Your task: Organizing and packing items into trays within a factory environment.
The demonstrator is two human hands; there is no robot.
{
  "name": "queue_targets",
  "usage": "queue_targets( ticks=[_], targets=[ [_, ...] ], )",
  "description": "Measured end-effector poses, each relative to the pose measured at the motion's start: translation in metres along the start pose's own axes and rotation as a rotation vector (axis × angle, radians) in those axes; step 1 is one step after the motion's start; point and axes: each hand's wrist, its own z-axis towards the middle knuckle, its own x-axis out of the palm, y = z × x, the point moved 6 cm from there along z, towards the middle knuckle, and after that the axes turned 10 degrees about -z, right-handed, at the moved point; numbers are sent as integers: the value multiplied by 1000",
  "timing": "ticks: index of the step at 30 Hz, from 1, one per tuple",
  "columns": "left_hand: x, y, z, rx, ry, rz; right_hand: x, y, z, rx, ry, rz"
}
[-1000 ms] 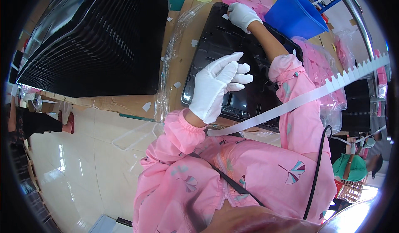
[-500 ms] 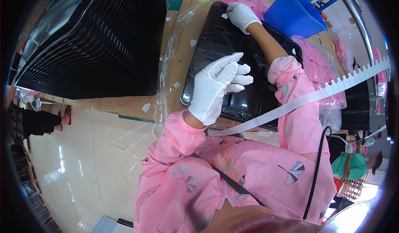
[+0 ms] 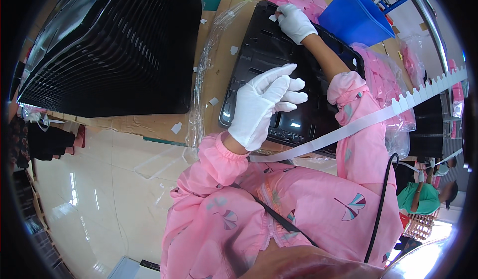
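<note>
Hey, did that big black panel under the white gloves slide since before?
No. Judged against the white scrap lying on the cardboard, the black panel keeps the same place, shifted neither way; only the whole view moves slightly.

No words, numbers or signs can be read here. The white scraps (image 3: 233, 50) are too small to show print.

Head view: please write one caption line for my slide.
Gloved right hand at the far edge of a black molded tray, gloved left hand above it, black tray stack at left.
</note>
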Motion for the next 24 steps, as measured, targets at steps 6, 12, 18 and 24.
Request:
queue_targets(
  ticks=[6,12,18,24],
  targets=[
    [0,0,-1,3,-1,3,-2,2,11,118,212,13],
    [0,0,-3,2,5,3,-4,8,6,87,145,-73],
    [0,-1,-3,2,4,-6,-11,21,-3,17,94,-114],
    [0,0,-4,2,16,0,-12,18,-11,-17,82,-25]
  ],
)
